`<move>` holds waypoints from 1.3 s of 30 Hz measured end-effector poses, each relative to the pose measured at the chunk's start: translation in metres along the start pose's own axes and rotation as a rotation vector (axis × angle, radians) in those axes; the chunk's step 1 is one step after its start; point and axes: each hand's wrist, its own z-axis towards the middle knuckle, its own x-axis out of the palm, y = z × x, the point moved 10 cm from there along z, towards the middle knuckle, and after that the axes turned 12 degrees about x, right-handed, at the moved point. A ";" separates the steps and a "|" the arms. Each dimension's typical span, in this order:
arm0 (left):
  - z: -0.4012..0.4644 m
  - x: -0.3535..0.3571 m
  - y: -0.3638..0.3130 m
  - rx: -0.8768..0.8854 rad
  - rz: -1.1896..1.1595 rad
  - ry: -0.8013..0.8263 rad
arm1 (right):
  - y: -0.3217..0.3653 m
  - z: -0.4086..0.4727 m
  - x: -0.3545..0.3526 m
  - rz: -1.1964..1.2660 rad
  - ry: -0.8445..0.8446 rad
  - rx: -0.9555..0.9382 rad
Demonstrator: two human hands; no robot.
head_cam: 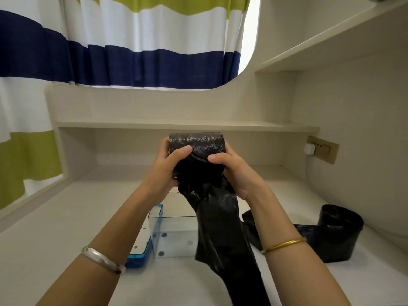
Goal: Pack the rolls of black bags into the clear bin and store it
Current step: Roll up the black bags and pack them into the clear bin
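Observation:
Both hands hold one roll of black bags [196, 143] up above the desk. My left hand [170, 166] grips its left end and my right hand [234, 171] grips its right end, thumbs on the front. A long loose tail of black bag [223, 235] hangs from the roll down past the bottom edge of the view. The clear bin [174, 237] stands on the desk below my hands, partly hidden by the tail. A second roll of black bags [340, 233] stands at the right, with an unrolled strip trailing left from it.
A blue-edged lid [141, 255] lies against the bin's left side. The white desk [66, 228] has a low shelf [176, 124] at the back and a wall socket with a white plug [309, 149] at the right. A striped curtain [132, 40] hangs behind.

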 end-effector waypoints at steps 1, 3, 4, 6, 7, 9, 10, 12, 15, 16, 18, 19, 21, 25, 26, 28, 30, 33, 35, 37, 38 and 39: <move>-0.001 0.001 0.001 -0.018 -0.019 -0.003 | 0.002 -0.001 0.000 -0.016 0.006 -0.013; -0.003 0.001 0.003 -0.051 -0.062 -0.026 | 0.004 -0.004 0.001 -0.048 0.026 -0.042; -0.003 0.002 0.003 -0.063 -0.075 -0.031 | 0.004 -0.005 0.001 -0.061 0.034 -0.049; -0.004 0.004 0.004 -0.075 -0.066 -0.020 | 0.004 -0.006 0.002 -0.067 0.066 -0.055; -0.004 0.005 0.004 -0.083 -0.065 -0.012 | 0.004 -0.006 0.004 -0.064 0.085 -0.060; -0.005 0.007 0.007 -0.114 -0.085 0.000 | 0.004 -0.007 0.004 -0.060 0.110 -0.071; -0.006 0.009 0.008 -0.130 -0.099 0.011 | 0.003 -0.007 0.004 -0.054 0.117 -0.071; -0.008 0.013 0.011 -0.170 -0.125 0.049 | 0.003 -0.008 0.002 -0.046 0.119 -0.066; -0.011 0.016 0.015 -0.202 -0.143 0.088 | 0.003 -0.010 0.002 -0.064 0.121 -0.060; -0.012 0.017 0.016 -0.211 -0.149 0.091 | 0.002 -0.011 0.002 -0.066 0.122 -0.056; -0.013 0.017 0.019 -0.225 -0.150 0.088 | 0.000 -0.011 0.001 -0.061 0.123 -0.050; -0.014 0.016 0.019 -0.227 -0.142 0.084 | -0.001 -0.011 0.001 -0.058 0.131 -0.050; -0.014 0.015 0.020 -0.225 -0.134 0.077 | -0.002 -0.011 0.000 -0.054 0.137 -0.053; -0.011 0.016 0.015 -0.183 -0.182 0.056 | -0.002 -0.012 -0.001 -0.061 0.128 -0.053; -0.009 0.014 0.013 -0.158 -0.185 0.032 | -0.003 -0.012 -0.001 -0.039 0.130 -0.043; -0.004 0.009 0.009 -0.098 -0.168 0.006 | -0.006 -0.011 -0.003 0.046 0.125 -0.002; -0.001 0.009 0.002 -0.026 -0.123 0.022 | -0.009 -0.011 -0.006 0.074 0.078 0.059; -0.003 0.012 -0.003 0.018 -0.049 0.060 | -0.014 -0.008 -0.008 0.044 0.014 0.127; -0.005 0.013 -0.002 0.009 -0.036 0.078 | -0.013 -0.005 -0.013 0.019 -0.048 0.105; -0.006 0.012 0.002 -0.014 -0.038 0.067 | -0.012 -0.004 -0.015 0.013 -0.077 0.076; -0.006 0.010 0.003 -0.029 -0.045 0.048 | -0.011 -0.004 -0.014 0.014 -0.065 0.061; -0.007 0.009 0.005 -0.046 -0.055 0.029 | -0.010 -0.003 -0.013 0.014 -0.040 0.042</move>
